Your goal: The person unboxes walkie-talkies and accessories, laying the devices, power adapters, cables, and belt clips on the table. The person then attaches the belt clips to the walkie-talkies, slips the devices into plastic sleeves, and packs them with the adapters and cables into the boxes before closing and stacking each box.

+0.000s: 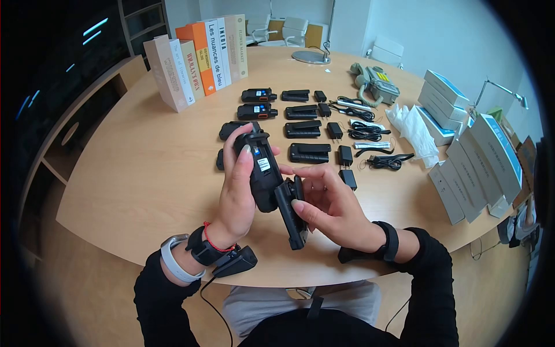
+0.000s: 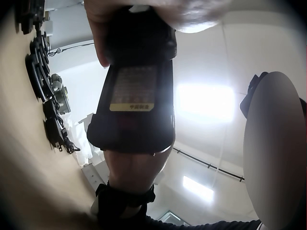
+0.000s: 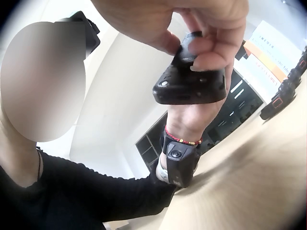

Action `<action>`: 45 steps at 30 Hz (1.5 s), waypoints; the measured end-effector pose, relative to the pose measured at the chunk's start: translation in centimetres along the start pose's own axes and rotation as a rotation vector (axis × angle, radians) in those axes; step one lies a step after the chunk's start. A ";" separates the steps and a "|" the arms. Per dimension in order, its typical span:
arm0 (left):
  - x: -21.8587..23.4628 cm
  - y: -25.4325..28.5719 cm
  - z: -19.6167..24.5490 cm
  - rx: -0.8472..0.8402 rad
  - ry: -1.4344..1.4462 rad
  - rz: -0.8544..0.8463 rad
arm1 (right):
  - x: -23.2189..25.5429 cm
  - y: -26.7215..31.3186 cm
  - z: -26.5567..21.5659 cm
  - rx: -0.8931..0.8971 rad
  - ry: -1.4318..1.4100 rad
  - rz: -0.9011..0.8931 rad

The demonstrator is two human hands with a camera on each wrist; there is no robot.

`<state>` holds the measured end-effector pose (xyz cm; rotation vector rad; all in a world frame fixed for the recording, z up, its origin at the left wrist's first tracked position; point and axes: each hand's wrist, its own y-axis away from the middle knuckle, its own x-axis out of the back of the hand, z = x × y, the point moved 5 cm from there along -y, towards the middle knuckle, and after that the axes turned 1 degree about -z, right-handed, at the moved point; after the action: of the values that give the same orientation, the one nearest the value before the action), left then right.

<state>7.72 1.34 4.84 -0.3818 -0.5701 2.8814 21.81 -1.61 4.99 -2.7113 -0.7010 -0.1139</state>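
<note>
My left hand (image 1: 238, 194) grips a black two-way radio (image 1: 265, 188) upright, its back turned towards me with a white label in the recess. In my right hand (image 1: 341, 211) is a black battery pack (image 1: 287, 214) with a clip, pinched between thumb and fingers. The pack tilts close beside the radio's lower end. In the left wrist view, the battery pack (image 2: 132, 96) shows a printed label with a yellow strip. Black radios (image 1: 258, 111) lie beyond my left hand, partly hidden by it. Several clip-backed battery packs (image 1: 309, 152) form a column next to them.
Further right lie black power adapters (image 1: 344, 155) and coiled cables (image 1: 388, 162). White plastic bags (image 1: 413, 136), stacked white boxes (image 1: 474, 168) and a desk phone (image 1: 374, 84) stand on the right. Upright books (image 1: 199, 61) line the back left of the wooden table (image 1: 127, 191).
</note>
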 end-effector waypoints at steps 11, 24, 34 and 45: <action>-0.3 0.3 0.1 -0.007 0.095 0.012 | 1.9 -0.5 2.3 -0.050 -0.341 0.169; -0.2 0.4 0.1 -0.043 0.064 -0.001 | 1.5 -0.3 2.8 -0.106 -0.344 0.136; -0.3 0.7 0.5 -0.096 -0.053 -0.056 | -0.5 0.6 0.0 0.076 -0.203 0.000; -0.3 0.7 -0.2 -0.104 -0.047 -0.124 | -0.9 0.8 0.7 0.094 -0.042 -0.023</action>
<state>7.96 0.70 4.44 -0.2827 -0.7266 2.7563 21.44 -2.44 3.90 -2.6238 -0.7308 -0.0284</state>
